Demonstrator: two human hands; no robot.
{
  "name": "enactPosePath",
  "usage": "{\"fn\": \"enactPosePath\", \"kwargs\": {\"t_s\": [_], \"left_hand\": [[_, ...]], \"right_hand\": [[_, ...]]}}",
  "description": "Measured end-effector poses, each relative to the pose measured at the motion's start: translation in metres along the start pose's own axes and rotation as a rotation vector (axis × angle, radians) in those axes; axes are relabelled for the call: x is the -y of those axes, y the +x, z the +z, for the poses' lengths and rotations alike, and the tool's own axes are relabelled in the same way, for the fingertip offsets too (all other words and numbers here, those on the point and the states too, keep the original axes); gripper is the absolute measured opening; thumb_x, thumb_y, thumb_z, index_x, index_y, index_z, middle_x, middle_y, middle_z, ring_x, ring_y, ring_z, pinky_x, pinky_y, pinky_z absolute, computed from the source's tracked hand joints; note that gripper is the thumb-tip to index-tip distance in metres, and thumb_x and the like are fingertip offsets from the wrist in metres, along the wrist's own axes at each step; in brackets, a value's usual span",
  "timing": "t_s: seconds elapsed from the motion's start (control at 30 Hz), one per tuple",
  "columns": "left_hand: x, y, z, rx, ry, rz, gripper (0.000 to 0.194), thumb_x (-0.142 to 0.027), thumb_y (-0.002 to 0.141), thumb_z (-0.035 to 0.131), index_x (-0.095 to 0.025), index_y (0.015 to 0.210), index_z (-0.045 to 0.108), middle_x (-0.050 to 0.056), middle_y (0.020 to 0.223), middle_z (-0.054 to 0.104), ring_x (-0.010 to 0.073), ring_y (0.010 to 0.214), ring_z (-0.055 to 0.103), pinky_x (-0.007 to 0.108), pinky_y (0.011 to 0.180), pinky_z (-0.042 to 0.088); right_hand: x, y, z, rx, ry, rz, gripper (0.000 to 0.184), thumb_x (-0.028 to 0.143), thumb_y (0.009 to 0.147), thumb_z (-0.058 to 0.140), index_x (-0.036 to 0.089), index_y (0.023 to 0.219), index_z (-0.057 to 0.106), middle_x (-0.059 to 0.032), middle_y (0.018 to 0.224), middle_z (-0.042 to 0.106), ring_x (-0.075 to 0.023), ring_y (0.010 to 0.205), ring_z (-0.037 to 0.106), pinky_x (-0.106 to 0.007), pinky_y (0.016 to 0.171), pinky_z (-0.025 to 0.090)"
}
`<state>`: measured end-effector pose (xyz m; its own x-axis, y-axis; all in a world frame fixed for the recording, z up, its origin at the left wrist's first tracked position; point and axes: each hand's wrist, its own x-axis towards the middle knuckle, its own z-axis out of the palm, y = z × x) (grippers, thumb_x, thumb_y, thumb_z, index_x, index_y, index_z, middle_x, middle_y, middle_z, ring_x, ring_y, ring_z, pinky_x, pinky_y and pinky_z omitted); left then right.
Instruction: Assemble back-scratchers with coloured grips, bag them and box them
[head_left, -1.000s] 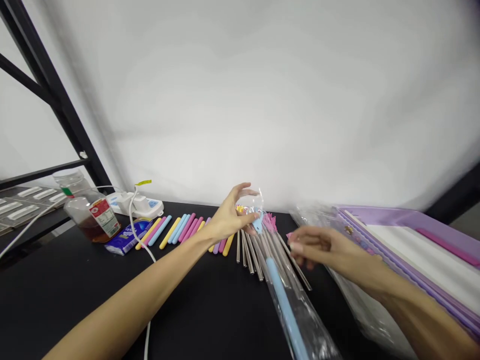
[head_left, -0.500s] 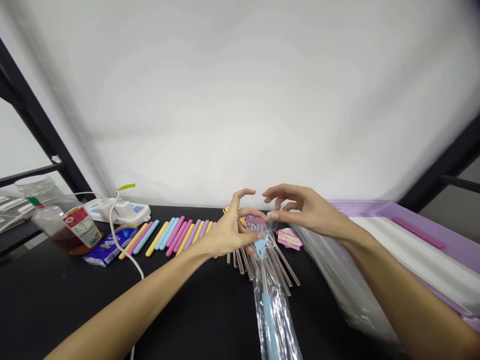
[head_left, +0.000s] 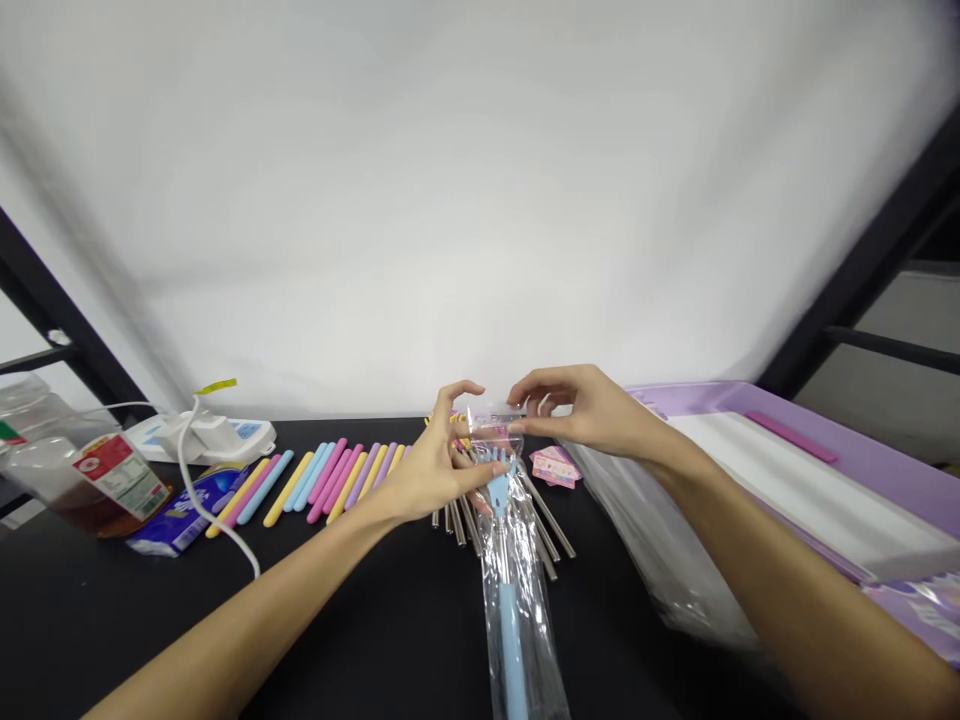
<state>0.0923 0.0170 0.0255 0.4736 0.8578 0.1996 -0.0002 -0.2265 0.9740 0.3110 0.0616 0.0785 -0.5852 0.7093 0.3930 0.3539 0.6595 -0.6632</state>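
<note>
A light-blue back scratcher (head_left: 511, 640) with a claw-shaped head and a metal rod lies inside a long clear plastic bag (head_left: 541, 620), its head pointing away from me. My left hand (head_left: 424, 475) grips it near the head, thumb over the bag and index finger raised. At the bag's far end, my right hand (head_left: 589, 408) pinches the clear flap between thumb and fingers. Beneath the bag several metal rods (head_left: 553, 525) are fanned out on the black table. Yellow and pink pieces behind my fingers are partly hidden.
Left of my hands lies a row of coloured handles (head_left: 330, 475). Farther left are a blue packet (head_left: 191, 510), a white power strip (head_left: 259, 437) with a cable, and a bottle (head_left: 112, 480). Right are pink cards (head_left: 555, 466), clear bags (head_left: 645, 530) and a lilac box (head_left: 720, 398).
My right hand has closed on the bag's flap, which now stretches between both hands. My left hand keeps its hold. The whole scene has shifted left in view.
</note>
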Motion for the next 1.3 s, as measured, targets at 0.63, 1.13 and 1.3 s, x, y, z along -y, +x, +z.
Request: {"fn": "enactPosePath", "kwargs": {"t_s": [0.63,1.13,1.3], "left_hand": [[-0.005,-0.005,0.005,0.058,0.192,-0.052,0.076,-0.034,0.087,0.064,-0.039,0.149,0.021,0.019,0.149,0.037,0.0074,0.053,0.064,0.019,0.042,0.048],[0.008,-0.004,0.004,0.048,0.208,-0.120,0.084,-0.032,0.087,0.065,-0.033,0.153,0.012,0.008,0.103,0.067,0.0127,0.056,0.067,0.015,0.041,0.041],[0.008,-0.003,0.004,0.046,0.199,-0.111,0.084,-0.032,0.086,0.065,-0.035,0.153,0.014,0.012,0.118,0.061,0.0119,0.056,0.067,0.016,0.041,0.043]], "right_hand": [[-0.006,-0.002,-0.018,0.061,-0.025,0.239,0.036,0.051,0.087,0.057,0.016,0.083,0.067,-0.0064,0.078,0.069,-0.0159,0.066,0.060,-0.030,0.064,0.045],[-0.049,-0.012,-0.005,0.433,-0.684,0.421,0.040,0.044,0.053,0.080,0.019,0.083,0.069,-0.0070,0.082,0.066,-0.0239,0.073,0.061,-0.031,0.058,0.040],[-0.046,-0.011,-0.004,0.448,-0.679,0.446,0.044,0.043,0.053,0.079,0.018,0.088,0.068,-0.0075,0.086,0.066,-0.0236,0.074,0.060,-0.032,0.058,0.041]]}}
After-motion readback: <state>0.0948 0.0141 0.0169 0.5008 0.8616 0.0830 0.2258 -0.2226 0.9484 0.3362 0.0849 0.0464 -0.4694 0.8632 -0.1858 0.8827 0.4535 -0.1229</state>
